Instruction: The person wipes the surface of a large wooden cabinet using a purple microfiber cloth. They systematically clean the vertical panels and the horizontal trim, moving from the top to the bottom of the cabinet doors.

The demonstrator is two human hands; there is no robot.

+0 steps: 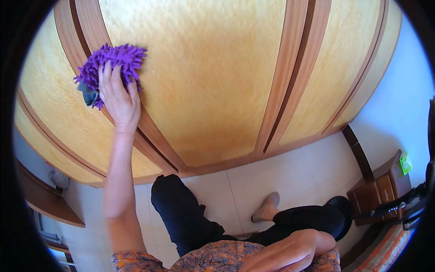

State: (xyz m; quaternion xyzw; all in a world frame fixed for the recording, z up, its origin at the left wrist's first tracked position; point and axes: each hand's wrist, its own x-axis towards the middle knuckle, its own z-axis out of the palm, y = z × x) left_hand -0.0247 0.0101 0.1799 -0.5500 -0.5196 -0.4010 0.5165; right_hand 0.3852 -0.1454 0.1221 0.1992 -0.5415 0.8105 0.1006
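A shaggy purple chenille duster (118, 55) with a dark grey band (89, 94) at its lower left side is against the wooden cabinet front. My left hand (117, 96) grips it from the near side, its fingers spread over the purple tufts. Beneath the duster runs a brown vertical strip between two yellow door panels (199, 81). My left arm is stretched far forward. My right hand (285, 251) is bent in close to my body at the lower edge. The ends of its fingers are cut off there, and I see nothing in it.
The cabinet's lower edge meets a light tiled floor (210, 186). My legs in black trousers and one shoe (267, 206) are below me. A wooden bedside cabinet (376, 192) with a green packet (404, 163) stands right. Curved brown shelves (50, 199) are at left.
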